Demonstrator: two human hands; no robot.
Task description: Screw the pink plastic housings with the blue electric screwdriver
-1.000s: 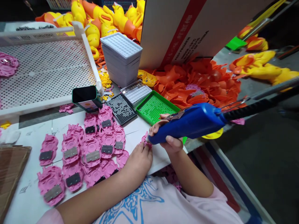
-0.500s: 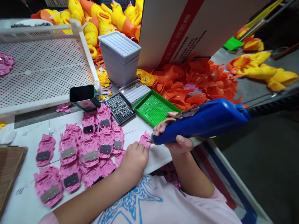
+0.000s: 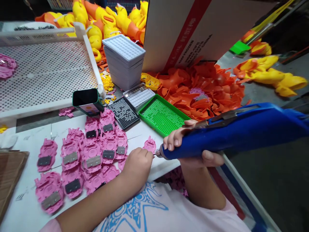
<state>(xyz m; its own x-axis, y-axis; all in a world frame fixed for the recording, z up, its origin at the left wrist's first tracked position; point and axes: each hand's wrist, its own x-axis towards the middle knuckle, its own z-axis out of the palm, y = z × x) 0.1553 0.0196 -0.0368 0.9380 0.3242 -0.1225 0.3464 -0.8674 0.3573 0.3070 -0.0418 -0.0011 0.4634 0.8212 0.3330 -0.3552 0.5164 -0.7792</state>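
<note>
My right hand is wrapped round a blue electric screwdriver, whose metal tip points left. Just left of the tip, my left hand is closed, with its fingertips at the screwdriver's bit; what it pinches is too small to make out. A pink plastic part lies on the white table top right behind my left fingers. Many pink parts with grey or black plates lie in rows to the left. Behind my hands are a green tray and a black perforated tray with small screws.
A stack of white trays stands behind, beside a large carton. Orange pieces are heaped at the right back. A white perforated crate and a dark open container stand at the left.
The screwdriver in my right hand has moved right and tilted flatter, away from the pink part. More of that part shows beside my left hand, which has barely moved.
</note>
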